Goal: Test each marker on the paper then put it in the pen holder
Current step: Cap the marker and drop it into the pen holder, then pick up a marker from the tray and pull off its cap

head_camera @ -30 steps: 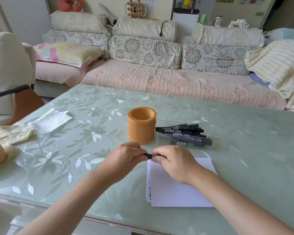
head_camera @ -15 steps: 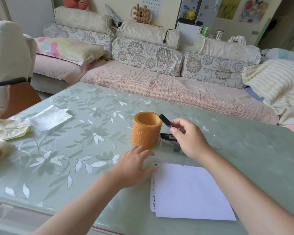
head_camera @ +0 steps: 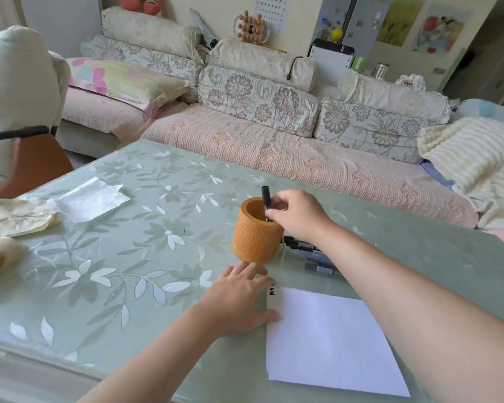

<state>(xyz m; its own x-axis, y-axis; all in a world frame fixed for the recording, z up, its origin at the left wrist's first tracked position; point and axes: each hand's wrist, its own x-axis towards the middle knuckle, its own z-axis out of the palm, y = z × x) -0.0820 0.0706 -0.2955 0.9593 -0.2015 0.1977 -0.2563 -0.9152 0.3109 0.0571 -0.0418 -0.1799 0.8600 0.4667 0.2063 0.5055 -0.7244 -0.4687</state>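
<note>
Marker (head_camera: 266,199) pinched by right hand (head_camera: 296,218) in pen holder (head_camera: 256,237), left hand (head_camera: 239,301) spread flat beside paper (head_camera: 326,338), spare markers (head_camera: 320,269) behind forearm (head_camera: 390,286)

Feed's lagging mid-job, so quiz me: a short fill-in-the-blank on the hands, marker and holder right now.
The right hand pinches a black marker, its lower end inside the ____ pen holder.
The left hand holds ____, lying flat on the table beside the paper.
Ink marks sit at the paper's top-____ corner.
Missing: orange; nothing; left.
</note>
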